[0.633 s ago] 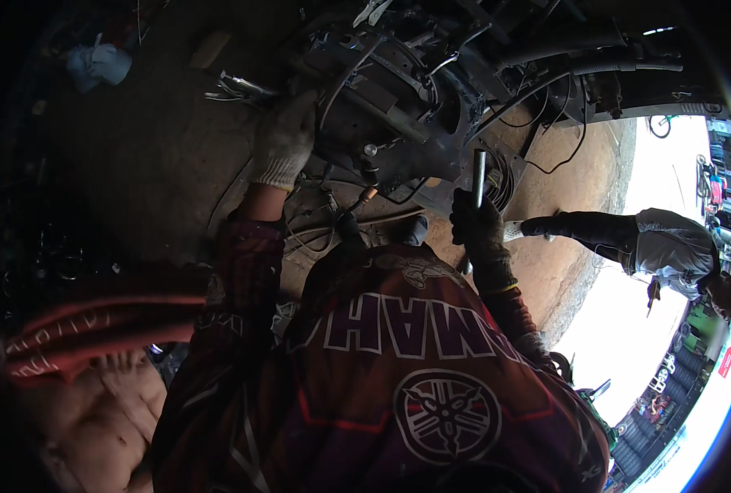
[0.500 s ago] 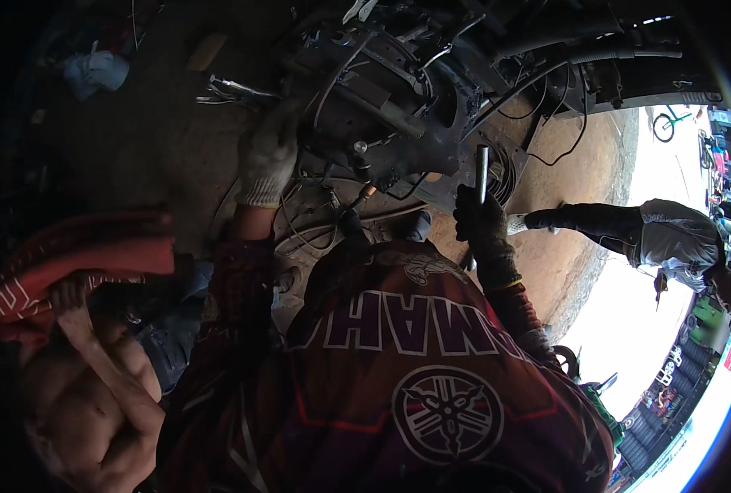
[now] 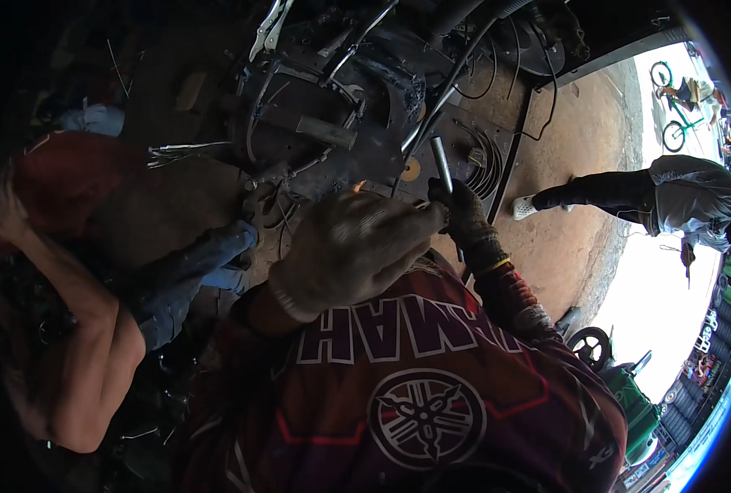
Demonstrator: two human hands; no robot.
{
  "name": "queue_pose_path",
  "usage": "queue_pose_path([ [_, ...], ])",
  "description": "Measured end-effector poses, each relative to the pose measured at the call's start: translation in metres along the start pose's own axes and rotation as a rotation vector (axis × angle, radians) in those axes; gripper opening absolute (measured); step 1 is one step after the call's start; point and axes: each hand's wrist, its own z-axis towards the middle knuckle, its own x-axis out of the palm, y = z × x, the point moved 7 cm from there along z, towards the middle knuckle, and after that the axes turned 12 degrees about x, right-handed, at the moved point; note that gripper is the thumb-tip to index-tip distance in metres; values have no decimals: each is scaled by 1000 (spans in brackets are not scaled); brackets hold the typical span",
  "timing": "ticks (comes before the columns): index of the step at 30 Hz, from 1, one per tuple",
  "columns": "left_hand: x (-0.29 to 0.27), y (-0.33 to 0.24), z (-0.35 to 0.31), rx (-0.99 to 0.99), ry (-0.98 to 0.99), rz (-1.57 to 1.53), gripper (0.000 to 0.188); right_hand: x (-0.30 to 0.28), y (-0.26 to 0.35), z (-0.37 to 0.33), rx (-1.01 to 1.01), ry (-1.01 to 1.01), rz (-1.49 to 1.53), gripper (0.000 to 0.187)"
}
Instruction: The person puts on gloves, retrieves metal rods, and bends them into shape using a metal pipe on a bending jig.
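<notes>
My right hand (image 3: 462,212), in a dark, soiled glove, is wrapped round a straight silvery metal tube (image 3: 441,163). The tube's upper end sticks out above the fist, and a short part shows below it. My left hand (image 3: 353,251), in a pale knitted glove, reaches across in front of my chest. Its fingers are stretched toward the right fist, with the fingertips close to or touching it. Slight blur hides what the tips touch. Beyond my hands lies a dark metal assembly (image 3: 300,123) with a thick grey bar (image 3: 326,131) and locking pliers (image 3: 270,29) on it.
Coiled cable (image 3: 489,168) lies beyond my right hand. Thin metal rods (image 3: 186,153) lie on the floor at left. A shirtless person (image 3: 86,345) with a red cloth (image 3: 82,185) is close on my left. Another person (image 3: 686,197) stands at right. A green machine (image 3: 635,407) is behind at right.
My left hand has come back from the metal assembly to beside the right hand. The right hand still grips the tube. My view has shifted; a cyclist's bicycle shows larger at upper right.
</notes>
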Motion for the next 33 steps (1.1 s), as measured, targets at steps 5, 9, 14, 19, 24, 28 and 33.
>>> queue_pose_path([
  [5, 66, 56, -16, -331, 195, 36, 19, -33, 35, -17, 142, -5, -142, 42],
  [9, 80, 83, 3, -461, 198, 103, 18, -65, 21, -19, 352, 66, 28, 34],
  [14, 102, 113, 31, -548, 185, 195, 22, -98, -2, -7, 348, 53, 85, 33],
  [19, 105, 112, 65, -544, 227, 138, 29, -123, -1, 0, 381, 20, 54, 32],
  [24, 89, 111, 58, -547, 173, 139, 28, -139, -18, 8, 405, 15, 5, 36],
  [28, 105, 91, 16, -550, 288, 116, 23, -137, -22, 12, 452, 71, 15, 27],
  [33, 112, 69, -54, -660, 281, 165, 22, -136, -26, 21, 390, 97, -4, 26],
])
